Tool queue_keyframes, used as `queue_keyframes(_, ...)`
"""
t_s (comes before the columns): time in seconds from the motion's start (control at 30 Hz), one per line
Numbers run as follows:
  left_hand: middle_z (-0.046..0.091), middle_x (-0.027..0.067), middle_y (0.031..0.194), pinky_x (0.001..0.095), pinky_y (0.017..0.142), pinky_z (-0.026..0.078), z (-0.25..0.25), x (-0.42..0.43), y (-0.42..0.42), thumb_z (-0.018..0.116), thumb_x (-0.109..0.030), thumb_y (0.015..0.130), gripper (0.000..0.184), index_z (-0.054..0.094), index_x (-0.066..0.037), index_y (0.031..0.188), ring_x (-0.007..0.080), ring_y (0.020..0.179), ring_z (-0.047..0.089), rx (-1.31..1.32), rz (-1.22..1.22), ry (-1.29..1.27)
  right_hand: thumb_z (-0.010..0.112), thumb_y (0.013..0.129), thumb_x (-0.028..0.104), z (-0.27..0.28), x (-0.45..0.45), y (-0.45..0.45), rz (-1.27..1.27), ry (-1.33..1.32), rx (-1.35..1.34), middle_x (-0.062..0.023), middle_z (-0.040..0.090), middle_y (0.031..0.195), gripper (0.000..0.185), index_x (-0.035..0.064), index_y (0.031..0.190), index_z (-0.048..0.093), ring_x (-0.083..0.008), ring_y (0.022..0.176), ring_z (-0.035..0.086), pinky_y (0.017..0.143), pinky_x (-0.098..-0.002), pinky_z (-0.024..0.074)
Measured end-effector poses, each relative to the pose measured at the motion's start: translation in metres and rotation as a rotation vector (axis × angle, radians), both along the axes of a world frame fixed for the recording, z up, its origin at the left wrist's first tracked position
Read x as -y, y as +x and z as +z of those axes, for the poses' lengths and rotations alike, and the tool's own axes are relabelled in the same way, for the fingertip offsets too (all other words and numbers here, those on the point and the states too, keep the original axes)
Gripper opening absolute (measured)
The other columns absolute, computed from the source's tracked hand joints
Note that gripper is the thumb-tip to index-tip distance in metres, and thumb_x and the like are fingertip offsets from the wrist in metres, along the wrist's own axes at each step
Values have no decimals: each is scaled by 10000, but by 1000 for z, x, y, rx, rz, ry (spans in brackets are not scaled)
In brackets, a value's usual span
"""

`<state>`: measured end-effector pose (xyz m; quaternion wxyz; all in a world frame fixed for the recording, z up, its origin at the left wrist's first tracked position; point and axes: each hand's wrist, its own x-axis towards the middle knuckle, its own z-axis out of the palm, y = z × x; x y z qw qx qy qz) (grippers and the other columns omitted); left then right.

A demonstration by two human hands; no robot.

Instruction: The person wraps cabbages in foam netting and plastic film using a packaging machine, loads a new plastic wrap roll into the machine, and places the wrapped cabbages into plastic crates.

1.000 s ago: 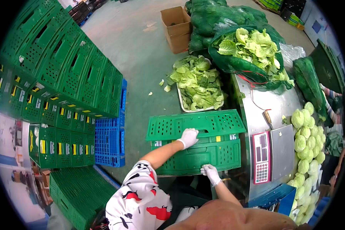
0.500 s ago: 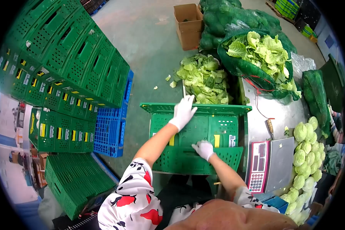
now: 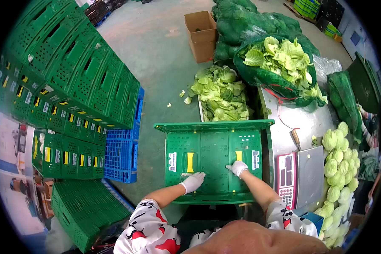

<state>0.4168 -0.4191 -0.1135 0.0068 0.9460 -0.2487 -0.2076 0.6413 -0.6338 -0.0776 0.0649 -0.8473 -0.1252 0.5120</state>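
A green folding crate [image 3: 213,148] lies in front of me, its far long wall [image 3: 216,125] raised. Two end panels with yellow latches and white labels lie flat inside, and the near long wall [image 3: 216,198] runs along the front edge. My left hand [image 3: 193,182], in a white glove, rests with fingers stretched out over the left panel, just below its yellow latch [image 3: 190,162]. At the right panel, my gloved right hand [image 3: 238,168] touches the area beside the other yellow latch [image 3: 238,155], fingers extended and holding nothing I can see.
Tall stacks of green crates [image 3: 80,72] stand on a blue pallet [image 3: 120,156] at left. Loose cabbage leaves [image 3: 222,95] fill a container beyond the crate. A scale [image 3: 307,178], a knife [image 3: 296,139] and several cabbages [image 3: 338,165] are at right, near a leaf-filled net bag [image 3: 279,59].
My left hand has left the far wall and come down onto the left panel. The near wall has swung back toward me, exposing the crate's inside. My right hand has shifted slightly right.
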Motion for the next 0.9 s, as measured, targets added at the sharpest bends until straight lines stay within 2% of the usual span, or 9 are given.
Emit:
queue_keyframes(0.1, 591, 158, 1315, 421, 1146, 339, 17, 4, 13, 601, -375, 955, 380, 709, -26, 1060, 312, 1258, 513, -92, 39, -61, 692, 865, 597, -44, -3, -31, 230, 38, 461, -177, 754, 896, 619, -17, 922, 749, -314, 825, 744, 741, -405, 583)
queue_keyframes(0.2, 634, 143, 1188, 432, 1112, 361, 32, 1, 21, 593, -403, 959, 395, 714, -35, 1033, 298, 1195, 553, 61, 2, -98, 693, 851, 621, -59, 1, -29, 68, -6, 373, -185, 751, 956, 633, 1, 965, 754, -347, 924, 731, 801, -418, 577)
queue_keyframes(0.33, 661, 125, 919, 426, 994, 429, 43, 3, 27, 607, -418, 948, 378, 697, -52, 924, 301, 990, 614, 37, 57, -111, 660, 856, 499, -10, 17, -28, 96, 90, 452, -219, 734, 957, 489, 25, 963, 722, -365, 913, 719, 799, -439, 570)
queue_keyframes(0.47, 638, 129, 730, 422, 758, 489, 119, -33, 14, 652, -366, 906, 320, 630, -82, 760, 311, 793, 633, 173, 188, -208, 642, 806, 321, 83, 69, -25, 19, 246, 815, -215, 687, 702, 325, 3, 752, 688, -374, 630, 687, 615, -481, 557)
queue_keyframes(0.53, 606, 114, 639, 438, 719, 495, 140, -71, -15, 693, -317, 866, 298, 606, -105, 677, 314, 689, 632, 322, 297, -174, 636, 781, 176, 95, 110, -14, 73, 223, 1085, -204, 662, 676, 265, -67, 882, 613, -335, 583, 677, 525, -460, 526)
queue_keyframes(0.6, 654, 117, 749, 453, 731, 495, 161, -119, -52, 655, -285, 887, 219, 665, -95, 777, 329, 705, 634, 241, 365, 99, 650, 856, 192, 143, 139, 6, -305, 329, 1193, -220, 668, 751, 303, -47, 1025, 572, -379, 685, 687, 622, -474, 553)
queue_keyframes(0.63, 670, 109, 796, 444, 773, 482, 149, -128, -64, 665, -295, 885, 209, 682, -88, 862, 328, 757, 641, 377, 382, -25, 690, 857, 240, 162, 158, 18, -319, 242, 970, -214, 669, 760, 329, -23, 1017, 575, -392, 711, 688, 668, -480, 561)
queue_keyframes(0.77, 686, 175, 793, 451, 811, 513, 147, -118, -43, 687, -354, 884, 327, 720, -68, 1040, 343, 784, 665, 249, 504, -8, 717, 851, 292, 131, 168, 14, -174, 28, 1158, -165, 660, 668, 392, -37, 992, 557, -352, 632, 686, 626, -467, 539)
queue_keyframes(0.9, 687, 165, 853, 452, 792, 526, 172, -64, -1, 677, -264, 909, 345, 678, -52, 1182, 339, 833, 651, 359, 422, -185, 656, 903, 378, 175, 163, -47, -399, 224, 1128, -197, 677, 792, 482, -32, 1134, 552, -365, 748, 687, 692, -478, 528)
